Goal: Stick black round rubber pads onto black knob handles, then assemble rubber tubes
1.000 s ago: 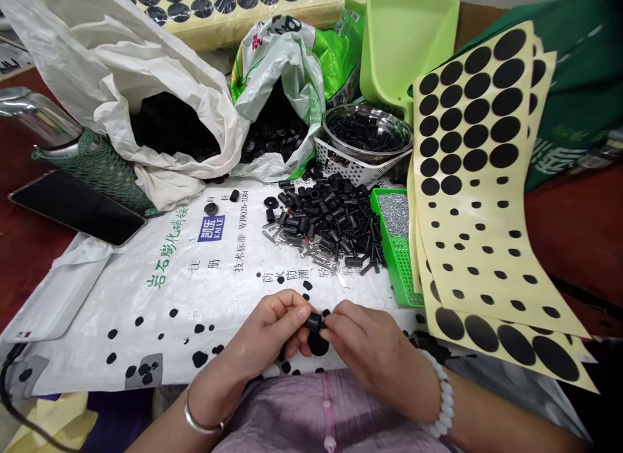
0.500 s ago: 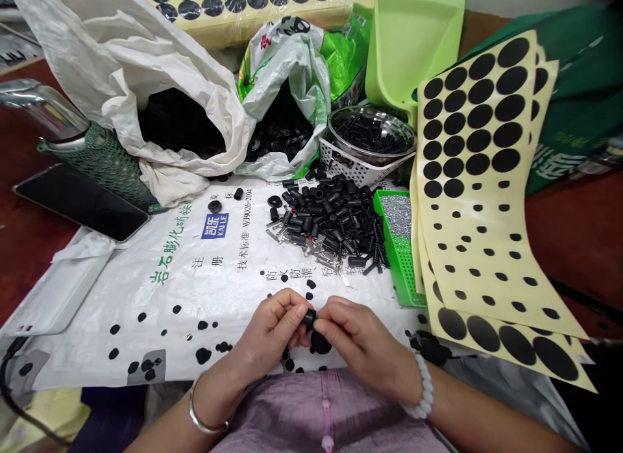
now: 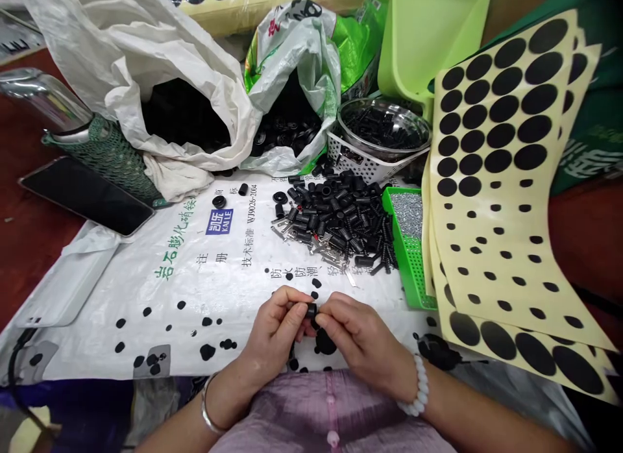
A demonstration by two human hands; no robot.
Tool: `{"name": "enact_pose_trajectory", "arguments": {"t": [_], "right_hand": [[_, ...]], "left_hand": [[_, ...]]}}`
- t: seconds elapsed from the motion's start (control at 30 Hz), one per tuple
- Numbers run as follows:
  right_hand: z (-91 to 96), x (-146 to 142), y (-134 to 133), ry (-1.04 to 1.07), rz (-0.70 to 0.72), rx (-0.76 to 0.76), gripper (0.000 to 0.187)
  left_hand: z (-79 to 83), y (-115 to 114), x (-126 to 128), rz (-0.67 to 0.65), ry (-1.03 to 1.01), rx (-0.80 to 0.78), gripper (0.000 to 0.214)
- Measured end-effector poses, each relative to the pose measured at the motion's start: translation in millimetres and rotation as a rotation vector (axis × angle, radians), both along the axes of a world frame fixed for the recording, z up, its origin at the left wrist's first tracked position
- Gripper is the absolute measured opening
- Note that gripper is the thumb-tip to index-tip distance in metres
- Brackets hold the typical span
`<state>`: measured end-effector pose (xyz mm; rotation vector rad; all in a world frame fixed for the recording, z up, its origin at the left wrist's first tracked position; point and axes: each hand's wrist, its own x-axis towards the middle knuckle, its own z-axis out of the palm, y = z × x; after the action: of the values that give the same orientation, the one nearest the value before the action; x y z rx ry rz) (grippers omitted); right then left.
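My left hand point(image 3: 277, 333) and my right hand point(image 3: 357, 339) meet near the table's front edge, fingers pinched together on one small black rubber cap point(image 3: 311, 310). A black round pad point(image 3: 325, 342) shows just below the cap, between my hands. A pile of black rubber parts and metal clips point(image 3: 338, 222) lies on the white printed sack point(image 3: 160, 278) beyond my hands. Yellow sheets of black round stickers point(image 3: 501, 180) lean at the right.
A green tray of small metal bits point(image 3: 409, 245) sits next to the pile. Behind are a white basket with a steel bowl point(image 3: 382, 138), open plastic bags point(image 3: 195, 115) of black parts, a green scoop point(image 3: 428, 37) and a phone point(image 3: 85, 193) at left.
My hands stay together on the cap, fingers working closer around it. The view has shifted slightly, so everything sits a little more to the right.
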<state>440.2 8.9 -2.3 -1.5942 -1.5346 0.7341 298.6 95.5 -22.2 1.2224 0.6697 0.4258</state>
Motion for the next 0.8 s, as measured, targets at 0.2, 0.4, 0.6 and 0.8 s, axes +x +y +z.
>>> {"name": "enact_pose_trajectory", "arguments": {"t": [0.2,0.4,0.6,0.8], "right_hand": [[-4.0,-2.2,-5.5,0.154,-0.015,-0.074,0.026],[-6.0,0.6,-6.5,-0.076,-0.018,0.01,0.027],[0.4,-1.9,-2.2,0.463,-0.069,-0.207,0.028],[-0.8,-8.0,-7.6,0.383,-0.12,-0.174,0.029]], "left_hand": [[-1.5,-0.7,1.3,-0.04,-0.006,-0.009,0.021],[3.3,0.7,3.6,-0.082,0.071,-0.019,0.024],[-0.1,-5.4,-2.5,-0.052,0.037,0.177,0.016],[-4.0,-9.7,-5.6,-0.009,0.042,0.425,0.015]]}}
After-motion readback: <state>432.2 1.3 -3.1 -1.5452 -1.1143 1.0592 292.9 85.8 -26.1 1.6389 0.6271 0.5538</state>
